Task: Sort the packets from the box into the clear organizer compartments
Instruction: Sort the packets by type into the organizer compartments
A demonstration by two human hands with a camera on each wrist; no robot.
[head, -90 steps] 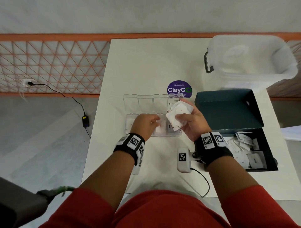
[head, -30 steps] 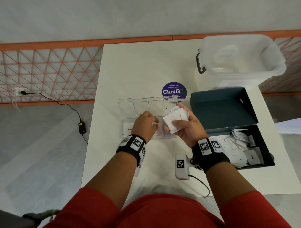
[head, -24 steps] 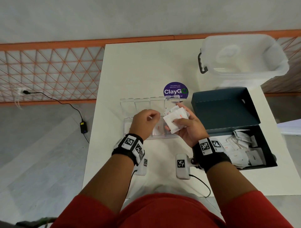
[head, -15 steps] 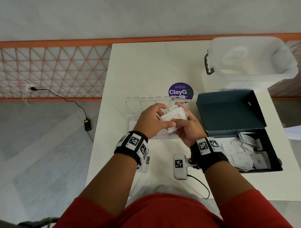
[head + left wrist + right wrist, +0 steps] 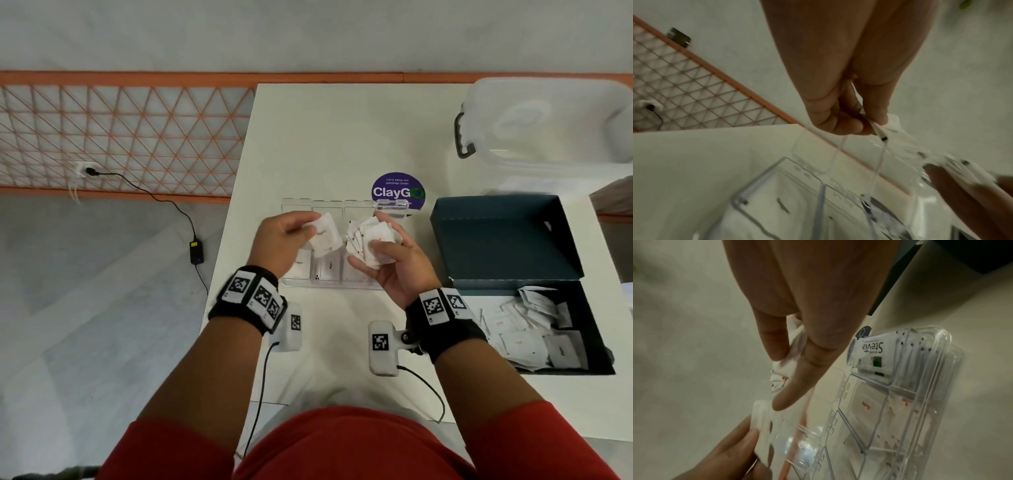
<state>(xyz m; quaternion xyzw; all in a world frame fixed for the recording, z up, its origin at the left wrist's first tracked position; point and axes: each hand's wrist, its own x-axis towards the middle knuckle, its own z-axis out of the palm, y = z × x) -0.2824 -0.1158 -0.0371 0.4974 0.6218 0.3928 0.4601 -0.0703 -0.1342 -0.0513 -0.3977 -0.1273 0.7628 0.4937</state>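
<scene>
Both hands grip packets above the organizer: the left hand (image 5: 284,240) pinches a single white packet (image 5: 325,238) between thumb and curled fingers, and the right hand (image 5: 394,270) clutches a fanned bundle of packets (image 5: 371,240), thumb pressed on top. Beneath them spreads the white table (image 5: 342,130), reaching to the wall with its orange lattice panel (image 5: 120,137). At the table's far right stands a large translucent storage bin (image 5: 548,123) with a dark handle. Nearer, to the right of the hands, the dark box (image 5: 507,240) lies open, its lid folded back and a loose heap of white packets (image 5: 524,329) in its near half. Between the hands and under them sits the clear organizer (image 5: 329,277), lid flaps raised at the far side; its near compartments already hold packets, and the right wrist view shows one marked Stevia (image 5: 872,348) in an end compartment. Just beyond the organizer a round purple ClayGo sticker (image 5: 397,190) is stuck to the tabletop. Each wrist wears a black band with square coded tags and a small white camera unit (image 5: 382,346).
</scene>
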